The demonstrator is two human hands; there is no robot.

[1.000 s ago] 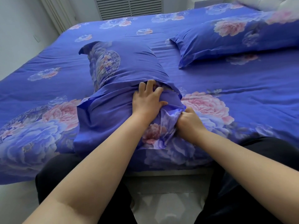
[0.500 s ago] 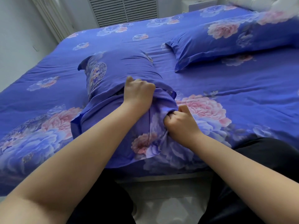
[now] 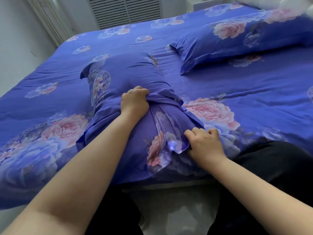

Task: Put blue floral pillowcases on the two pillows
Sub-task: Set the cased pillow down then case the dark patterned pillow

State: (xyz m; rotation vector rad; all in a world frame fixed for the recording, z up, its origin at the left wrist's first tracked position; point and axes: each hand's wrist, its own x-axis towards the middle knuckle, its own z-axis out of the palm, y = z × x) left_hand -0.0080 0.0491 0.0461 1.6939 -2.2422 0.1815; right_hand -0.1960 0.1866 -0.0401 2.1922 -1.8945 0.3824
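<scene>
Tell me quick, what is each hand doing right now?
Left hand: fist closed, gripping bunched fabric of the pillowcase.
Right hand: fingers curled, pinching the pillowcase's open edge.

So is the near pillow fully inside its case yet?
Cannot tell: left hand and right hand bunch the pillowcase over it.

A bed (image 3: pixel 254 99) fills most of the view, spread with a blue floral cover (image 3: pixel 42 102) that hangs over its near edge. Past the far edge, a slatted grille (image 3: pixel 127 11) stands against a pale wall (image 3: pixel 15 39). Left of it hangs a pale pleated curtain (image 3: pixel 49 19). At the far right corner sit a white nightstand (image 3: pixel 206 1) and a white padded headboard (image 3: pixel 271 1). Below the near edge lies a glossy pale floor (image 3: pixel 177 214). The light is soft and even.
</scene>
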